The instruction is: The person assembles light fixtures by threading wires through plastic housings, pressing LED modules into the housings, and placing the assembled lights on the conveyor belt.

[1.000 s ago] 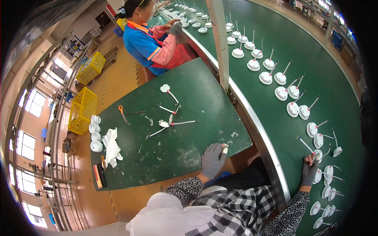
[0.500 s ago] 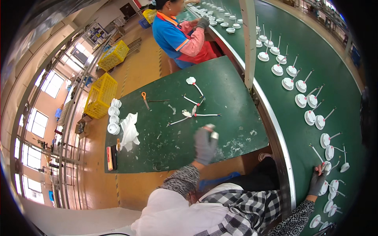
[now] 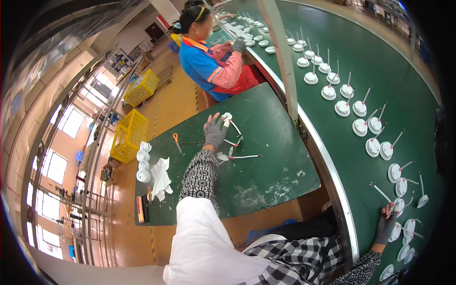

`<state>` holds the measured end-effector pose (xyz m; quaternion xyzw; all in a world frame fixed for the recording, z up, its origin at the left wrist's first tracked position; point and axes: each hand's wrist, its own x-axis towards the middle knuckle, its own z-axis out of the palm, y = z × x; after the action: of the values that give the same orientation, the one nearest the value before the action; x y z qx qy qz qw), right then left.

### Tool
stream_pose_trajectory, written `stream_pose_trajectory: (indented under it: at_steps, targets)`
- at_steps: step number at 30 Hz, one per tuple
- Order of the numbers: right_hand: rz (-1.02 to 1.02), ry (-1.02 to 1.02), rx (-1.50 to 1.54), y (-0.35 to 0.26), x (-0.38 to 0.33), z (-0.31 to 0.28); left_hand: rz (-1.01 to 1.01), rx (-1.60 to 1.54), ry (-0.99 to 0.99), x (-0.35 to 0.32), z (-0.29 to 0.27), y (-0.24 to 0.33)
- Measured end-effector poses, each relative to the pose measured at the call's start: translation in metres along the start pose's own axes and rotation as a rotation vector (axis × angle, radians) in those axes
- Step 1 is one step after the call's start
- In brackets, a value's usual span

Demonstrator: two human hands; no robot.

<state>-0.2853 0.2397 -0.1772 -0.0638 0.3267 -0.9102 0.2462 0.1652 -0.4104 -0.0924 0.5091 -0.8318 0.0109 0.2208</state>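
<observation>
My left hand (image 3: 215,131), in a grey glove with bare fingertips, reaches across the green table (image 3: 266,114) with its fingers apart. Its fingertips are beside a small white piece with a cable (image 3: 227,117). Nearer me, another white-cabled piece (image 3: 246,156) lies on the tabletop, partly behind my forearm. On the green conveyor at the right, my gloved right hand (image 3: 385,227) has its fingers closed at the edge of a round white fitting (image 3: 398,205), whose white cable points up and left.
Orange-handled scissors (image 3: 176,141), a crumpled white cloth (image 3: 162,178) and stacked white cups (image 3: 143,164) lie on the table's left side. Rows of white fittings (image 3: 360,108) stand along the conveyor. A metal post (image 3: 283,61) rises at its edge. A co-worker (image 3: 209,57) sits beyond the table.
My left hand has moved forward and left across the table to the white cabled piece, its fingers now spread. My right hand stays at the same fitting. The view has shifted slightly.
</observation>
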Motion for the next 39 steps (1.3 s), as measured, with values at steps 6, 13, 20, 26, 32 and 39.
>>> stream_pose_trajectory:
  at_steps: [6,13,20,26,32,39]
  targets:
    - [-0.016,0.053,-0.072,-0.002,-0.003,0.011,0.301,-0.029,-0.369,0.034,0.024,-0.013]
    - [0.023,0.144,-0.012,-0.011,-0.008,0.015,0.047,-0.679,-0.461,-0.046,-0.005,-0.015]
    - [-0.007,-0.03,-0.023,-0.003,-0.007,0.007,0.011,-0.388,-0.048,-0.117,0.017,0.051]
    - [0.003,0.079,-0.019,0.002,-0.006,0.023,-0.058,-0.823,-0.039,-0.11,0.012,0.082]
    - [-0.008,0.143,-0.036,-0.001,-0.004,0.019,-0.124,-0.7,0.103,-0.157,-0.073,0.082]
    - [0.025,0.091,-0.017,-0.005,-0.005,0.016,0.094,-0.39,0.016,-0.216,-0.044,0.105]
